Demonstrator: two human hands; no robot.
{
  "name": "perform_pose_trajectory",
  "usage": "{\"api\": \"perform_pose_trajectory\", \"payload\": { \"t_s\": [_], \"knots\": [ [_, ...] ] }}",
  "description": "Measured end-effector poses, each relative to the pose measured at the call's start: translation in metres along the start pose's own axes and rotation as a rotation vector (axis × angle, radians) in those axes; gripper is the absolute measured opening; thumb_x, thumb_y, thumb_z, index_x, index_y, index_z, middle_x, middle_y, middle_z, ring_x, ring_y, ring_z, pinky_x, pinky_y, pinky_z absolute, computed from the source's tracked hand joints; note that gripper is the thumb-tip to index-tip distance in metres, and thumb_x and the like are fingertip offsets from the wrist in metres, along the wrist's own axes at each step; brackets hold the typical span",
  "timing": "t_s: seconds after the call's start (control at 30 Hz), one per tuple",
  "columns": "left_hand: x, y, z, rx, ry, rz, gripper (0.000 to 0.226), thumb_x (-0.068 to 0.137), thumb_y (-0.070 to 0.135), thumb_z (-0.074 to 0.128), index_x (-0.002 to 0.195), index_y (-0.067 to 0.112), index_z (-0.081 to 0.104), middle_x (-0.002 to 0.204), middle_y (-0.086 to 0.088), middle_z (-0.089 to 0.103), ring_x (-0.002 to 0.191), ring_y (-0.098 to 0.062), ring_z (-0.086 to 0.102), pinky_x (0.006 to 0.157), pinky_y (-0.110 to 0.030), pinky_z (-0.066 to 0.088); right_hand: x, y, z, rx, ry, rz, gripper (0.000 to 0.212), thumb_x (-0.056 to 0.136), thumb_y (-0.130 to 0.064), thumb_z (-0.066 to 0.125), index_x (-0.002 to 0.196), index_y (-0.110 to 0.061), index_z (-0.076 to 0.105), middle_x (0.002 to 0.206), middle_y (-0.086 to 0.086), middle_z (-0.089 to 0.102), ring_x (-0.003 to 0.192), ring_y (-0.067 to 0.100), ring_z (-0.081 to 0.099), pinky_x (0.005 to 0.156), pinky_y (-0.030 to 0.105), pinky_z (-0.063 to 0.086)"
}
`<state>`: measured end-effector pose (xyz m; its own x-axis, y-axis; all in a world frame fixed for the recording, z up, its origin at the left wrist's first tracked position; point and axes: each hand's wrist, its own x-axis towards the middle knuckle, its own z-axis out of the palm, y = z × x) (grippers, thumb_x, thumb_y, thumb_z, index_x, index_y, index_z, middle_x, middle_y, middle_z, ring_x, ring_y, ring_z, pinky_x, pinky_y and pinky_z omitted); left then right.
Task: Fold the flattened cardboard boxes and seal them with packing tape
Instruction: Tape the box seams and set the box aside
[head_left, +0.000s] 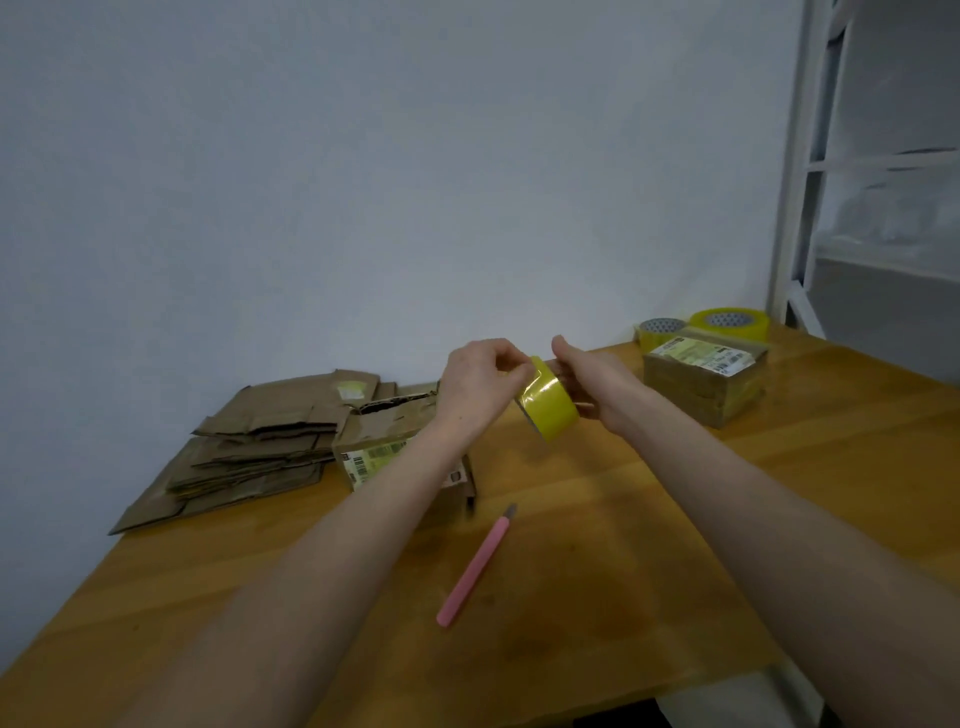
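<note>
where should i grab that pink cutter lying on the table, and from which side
Take the pink cutter by the middle of its handle, from above, pinching across its narrow width. It lies flat and slanted on the table, blade tip at the far end, so keep off that end. The right hand and left hand both hold the tape roll, so free one first.

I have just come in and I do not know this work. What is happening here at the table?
A person holds a yellow tape roll above the wooden table: the right hand grips it, the left hand picks at its edge. A folded box stands below, beside flattened boxes. A pink cutter lies in front.
</note>
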<state>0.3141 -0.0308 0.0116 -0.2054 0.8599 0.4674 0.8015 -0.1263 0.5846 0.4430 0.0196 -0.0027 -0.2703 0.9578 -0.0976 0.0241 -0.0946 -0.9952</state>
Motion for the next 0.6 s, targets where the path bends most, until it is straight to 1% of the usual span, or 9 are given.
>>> {"api": "perform_pose_trajectory", "payload": {
  "t_s": [0.07,0.1,0.17,0.2,0.27,0.33,0.4,0.47,0.6],
  "knots": [
    [0.007,-0.006,-0.014,-0.07,0.079,-0.084,0.005,0.082,0.021,0.067,0.077,0.021,0.07,0.077,0.009,0.068,0.081,-0.012,0.065,0.081,-0.034,0.054,0.001,-0.006,0.007,-0.033,-0.063,-0.085,0.044,0.091,-0.053,0.052,0.095,-0.013,0.07,0.084,0.0,0.067,0.075,0.013,0.06,0.068,0.026,0.045],
    [0.011,-0.009,-0.021,-0.129,0.109,-0.134,0.007,0.082,0.021,0.068,0.076,0.02,0.069,0.077,0.006,0.068,0.079,-0.015,0.067,0.078,-0.036,0.056,0.001,-0.008,0.011,-0.082,-0.086,-0.15,0.043,0.087,-0.054,0.057,0.101,-0.015,0.068,0.093,-0.001,0.067,0.081,0.011,0.061,0.069,0.024,0.046],
    [0.018,-0.017,-0.037,-0.255,0.155,-0.238,0.011,0.082,0.019,0.069,0.072,0.018,0.067,0.075,0.001,0.069,0.072,-0.022,0.07,0.071,-0.041,0.059,0.001,-0.012,0.021,-0.231,-0.149,-0.284,0.041,0.079,-0.047,0.07,0.108,-0.018,0.064,0.102,-0.003,0.065,0.088,0.008,0.06,0.07,0.021,0.047],
    [0.02,-0.022,-0.044,-0.302,0.176,-0.286,0.013,0.082,0.017,0.07,0.07,0.017,0.066,0.074,-0.001,0.069,0.069,-0.024,0.07,0.068,-0.042,0.06,0.001,-0.014,0.026,-0.294,-0.176,-0.326,0.046,0.075,-0.043,0.076,0.112,-0.019,0.062,0.105,-0.003,0.065,0.091,0.008,0.061,0.073,0.022,0.05],
    [0.024,-0.031,-0.056,-0.406,0.213,-0.365,0.014,0.082,0.013,0.071,0.069,0.012,0.064,0.075,-0.007,0.068,0.065,-0.023,0.069,0.064,-0.037,0.06,0.004,-0.018,0.035,-0.381,-0.21,-0.383,0.059,0.068,-0.037,0.083,0.119,-0.02,0.058,0.11,-0.002,0.063,0.098,0.013,0.061,0.083,0.029,0.052],
    [0.027,-0.036,-0.068,-0.524,0.228,-0.41,0.013,0.083,0.009,0.071,0.073,0.006,0.063,0.076,-0.012,0.065,0.062,-0.02,0.065,0.056,-0.029,0.057,0.005,-0.023,0.044,-0.47,-0.215,-0.451,0.062,0.065,-0.034,0.085,0.119,-0.021,0.055,0.112,-0.001,0.061,0.102,0.015,0.059,0.088,0.036,0.052],
    [0.028,-0.038,-0.08,-0.628,0.217,-0.442,0.011,0.084,0.008,0.07,0.078,0.003,0.062,0.073,-0.011,0.063,0.06,-0.018,0.064,0.05,-0.022,0.053,0.007,-0.03,0.05,-0.474,-0.195,-0.524,0.052,0.069,-0.027,0.082,0.114,-0.021,0.056,0.108,0.001,0.061,0.099,0.018,0.06,0.086,0.038,0.053],
    [0.027,-0.041,-0.091,-0.702,0.205,-0.474,0.012,0.084,0.01,0.071,0.08,0.003,0.062,0.073,-0.009,0.063,0.057,-0.015,0.063,0.048,-0.02,0.052,0.008,-0.038,0.054,-0.402,-0.162,-0.557,0.042,0.073,-0.023,0.078,0.11,-0.018,0.058,0.103,0.002,0.063,0.096,0.019,0.062,0.082,0.036,0.053],
    [0.024,-0.05,-0.105,-0.789,0.22,-0.52,0.014,0.085,0.012,0.071,0.081,0.003,0.061,0.074,-0.008,0.063,0.057,-0.012,0.063,0.049,-0.018,0.053,0.011,-0.057,0.063,-0.401,-0.15,-0.599,0.038,0.071,-0.033,0.079,0.103,-0.019,0.063,0.096,-0.002,0.064,0.09,0.016,0.062,0.073,0.031,0.05]
  ]
}}
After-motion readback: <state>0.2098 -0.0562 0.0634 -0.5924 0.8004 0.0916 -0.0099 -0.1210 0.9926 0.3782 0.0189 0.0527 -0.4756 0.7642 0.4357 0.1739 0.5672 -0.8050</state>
